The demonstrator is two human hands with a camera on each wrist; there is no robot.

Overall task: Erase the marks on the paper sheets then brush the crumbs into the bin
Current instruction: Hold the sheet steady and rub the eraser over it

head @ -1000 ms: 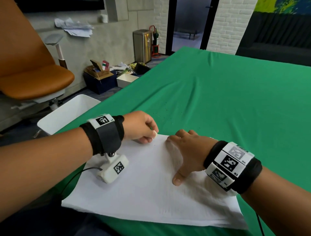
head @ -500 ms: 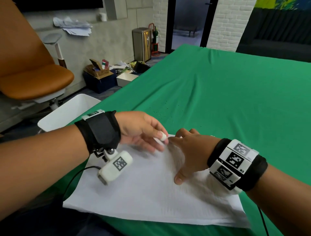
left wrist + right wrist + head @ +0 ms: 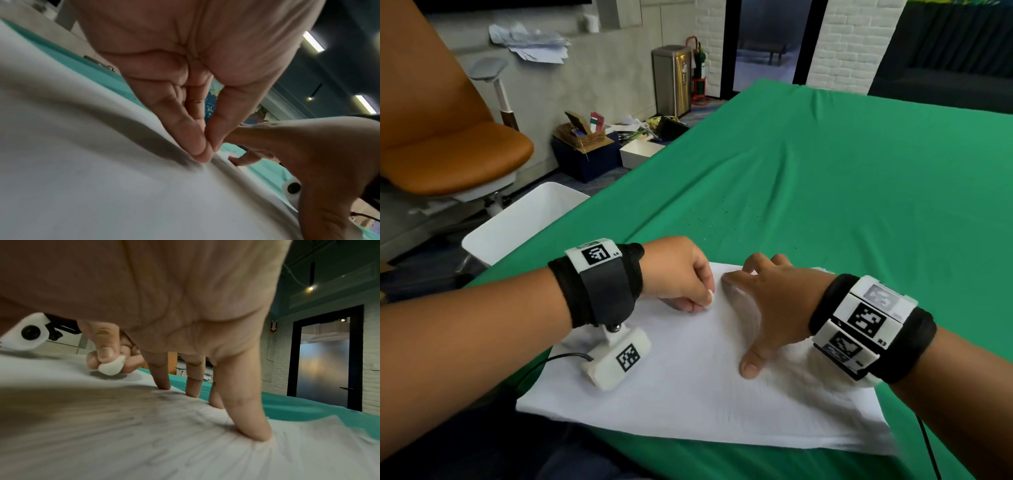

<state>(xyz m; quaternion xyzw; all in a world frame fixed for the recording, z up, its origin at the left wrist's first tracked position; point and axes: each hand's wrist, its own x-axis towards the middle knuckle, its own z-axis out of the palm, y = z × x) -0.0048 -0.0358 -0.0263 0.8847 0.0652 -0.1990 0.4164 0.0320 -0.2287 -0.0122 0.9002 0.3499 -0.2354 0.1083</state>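
Observation:
A stack of white paper sheets (image 3: 688,387) lies on the green tablecloth at the near edge. My left hand (image 3: 698,294) pinches a small white eraser (image 3: 709,297) and holds its tip on the paper near the far edge; the right wrist view shows the eraser (image 3: 112,366) between thumb and fingers. My right hand (image 3: 753,308) lies spread on the sheet just right of it, fingertips (image 3: 257,431) pressing the paper down. Faint pencil marks (image 3: 164,395) show under the right fingers. Dark crumbs (image 3: 719,219) dot the cloth beyond the paper.
A white bin (image 3: 524,222) stands on the floor off the table's left edge. An orange chair (image 3: 455,150), boxes (image 3: 589,150) and a steel trash can (image 3: 673,82) sit farther left. The green table (image 3: 859,188) stretches far and right.
My left hand stroked right with the eraser toward the right fingers, then pulled back left onto the paper. The right hand stayed pressed on the sheet.

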